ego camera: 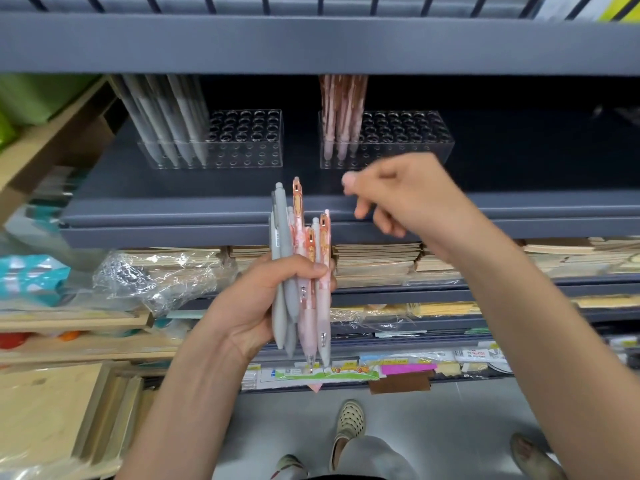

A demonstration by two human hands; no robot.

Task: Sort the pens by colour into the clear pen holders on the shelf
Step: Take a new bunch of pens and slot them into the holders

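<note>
Two clear pen holders stand side by side, well apart, on a dark grey shelf [173,206]. The left holder [249,157] carries grey pens [166,126] packed into the holes at its left end, their tops leaning towards the left and reaching up behind the edge of the upper shelf [311,39]. The right holder [408,147] carries pink pens [341,112] in the holes at its left end, standing closer to upright.

Below and in front of the shelf edge, the left hand [256,299] grips a bundle of pens [301,258], held upright with the clicker ends up and the tips pointing at the floor. The thumb [301,268] is wrapped across the front of the bundle. The grey ones sit on the left side of the bundle and the pink patterned ones, with their orange clips, on the right. The bundle is between the two holders in the view and touches neither.

The right hand [398,199] hovers just in front of the right holder, near its left end, and is blurred. Its fingers [362,211] are loosely curled downward with the thumb stretched towards the left, and nothing shows between them.

Under the shelf lie stacks of notebooks [377,258], some under crumpled clear plastic wrap [156,271]. Pale boards [45,403] are stacked at lower left. On the grey floor [433,427] a pale shoe [349,419] is in sight.
</note>
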